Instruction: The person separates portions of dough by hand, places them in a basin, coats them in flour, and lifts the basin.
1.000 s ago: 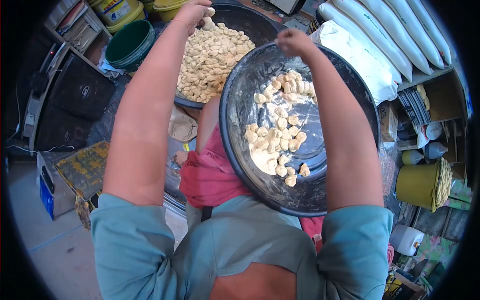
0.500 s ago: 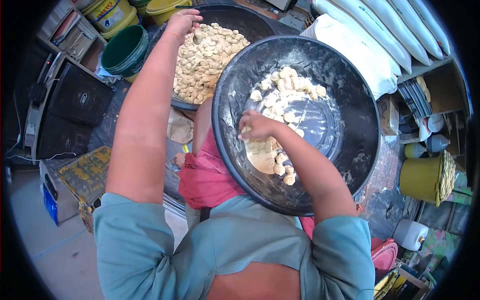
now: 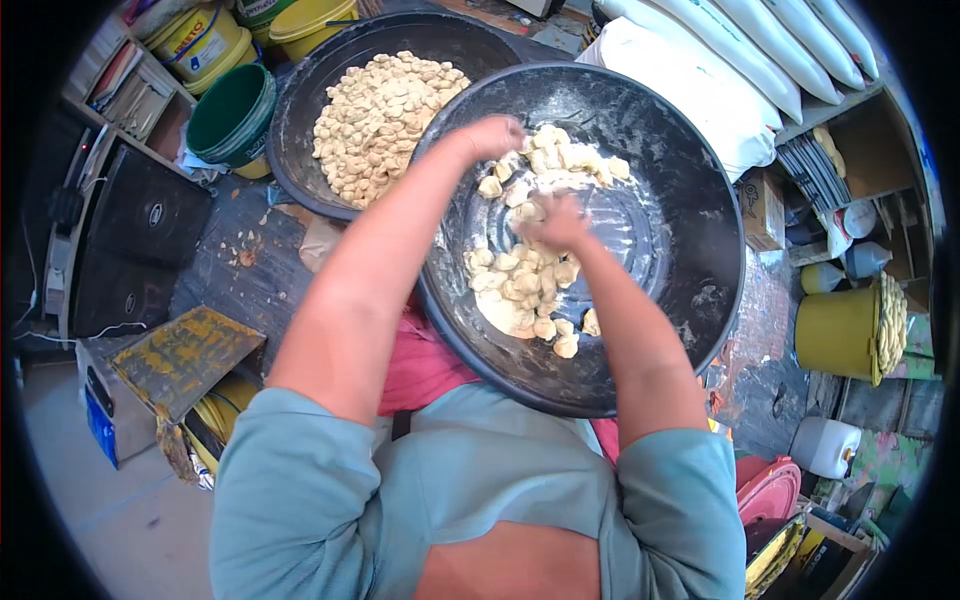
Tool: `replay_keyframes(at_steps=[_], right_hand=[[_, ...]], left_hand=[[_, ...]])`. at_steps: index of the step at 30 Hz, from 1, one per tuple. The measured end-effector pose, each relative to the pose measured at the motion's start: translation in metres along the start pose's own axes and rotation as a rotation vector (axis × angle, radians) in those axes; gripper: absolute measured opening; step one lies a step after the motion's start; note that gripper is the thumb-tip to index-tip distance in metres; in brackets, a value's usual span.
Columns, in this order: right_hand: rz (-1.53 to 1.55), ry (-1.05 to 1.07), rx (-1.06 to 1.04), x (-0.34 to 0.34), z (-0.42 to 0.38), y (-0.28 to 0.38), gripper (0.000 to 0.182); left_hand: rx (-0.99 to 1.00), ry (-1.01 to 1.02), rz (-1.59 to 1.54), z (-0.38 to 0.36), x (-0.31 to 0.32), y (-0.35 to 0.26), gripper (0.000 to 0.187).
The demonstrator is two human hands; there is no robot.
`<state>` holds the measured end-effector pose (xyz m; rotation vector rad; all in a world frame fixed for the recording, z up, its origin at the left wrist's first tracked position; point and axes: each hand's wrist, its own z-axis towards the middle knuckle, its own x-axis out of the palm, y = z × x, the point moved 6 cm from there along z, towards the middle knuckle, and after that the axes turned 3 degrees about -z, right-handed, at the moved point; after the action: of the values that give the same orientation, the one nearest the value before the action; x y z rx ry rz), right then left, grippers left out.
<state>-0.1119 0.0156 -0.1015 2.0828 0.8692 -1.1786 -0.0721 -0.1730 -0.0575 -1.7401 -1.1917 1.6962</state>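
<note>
A large black basin (image 3: 690, 290) dusted with white powder tilts in front of me. Inside it lie several pale, lumpy dough pieces (image 3: 525, 275) and a small heap of flour-like powder (image 3: 500, 313). My left hand (image 3: 495, 137) is over the basin's upper left part, beside the upper dough pieces; its fingertips are blurred. My right hand (image 3: 558, 222) is lower, over the middle of the pieces, and its fingers are smeared by motion. Whether either hand holds a piece cannot be made out. A second black basin (image 3: 290, 165) at the upper left holds a big pile of similar dough pieces (image 3: 385, 120).
White sacks (image 3: 690, 90) are stacked at the upper right. A green bucket (image 3: 232, 115) and yellow tubs (image 3: 310, 25) stand at the upper left. A yellow bucket (image 3: 835, 335) is on the right, near a white jug (image 3: 825, 447). Black speakers (image 3: 150, 215) stand at the left.
My left hand has moved right, from the pile in the second basin to the near basin. My right hand has shifted up and right, off the lower left pieces, uncovering them.
</note>
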Motion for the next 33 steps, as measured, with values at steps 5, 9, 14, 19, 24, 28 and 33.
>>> replay_keyframes(at_steps=[5, 9, 14, 19, 24, 28, 33], right_hand=[[-0.089, 0.452, -0.551, 0.039, -0.093, 0.052, 0.087], [0.44, 0.851, -0.382, 0.005, -0.125, -0.021, 0.073], [0.121, 0.079, -0.016, -0.011, -0.084, -0.088, 0.083], [0.107, 0.172, -0.308, 0.046, -0.097, 0.003, 0.089], [-0.12, 0.502, -0.333, 0.021, -0.135, -0.025, 0.095], [-0.177, 0.48, -0.134, 0.013, -0.16, -0.064, 0.108], [0.035, 0.313, -0.205, 0.052, -0.154, -0.034, 0.106]], left_hand=[[-0.276, 0.041, 0.435, -0.033, 0.083, 0.019, 0.07], [-0.342, 0.626, 0.397, -0.064, 0.133, -0.003, 0.08], [-0.278, 0.363, 0.531, -0.071, 0.12, -0.027, 0.095], [-0.399, 0.636, 0.304, -0.092, 0.135, -0.025, 0.103], [-0.157, 0.907, 0.452, -0.134, 0.169, -0.033, 0.091], [-0.151, 0.7, 0.318, -0.134, 0.167, -0.035, 0.084], [-0.013, 0.877, 0.462, -0.131, 0.19, -0.037, 0.083]])
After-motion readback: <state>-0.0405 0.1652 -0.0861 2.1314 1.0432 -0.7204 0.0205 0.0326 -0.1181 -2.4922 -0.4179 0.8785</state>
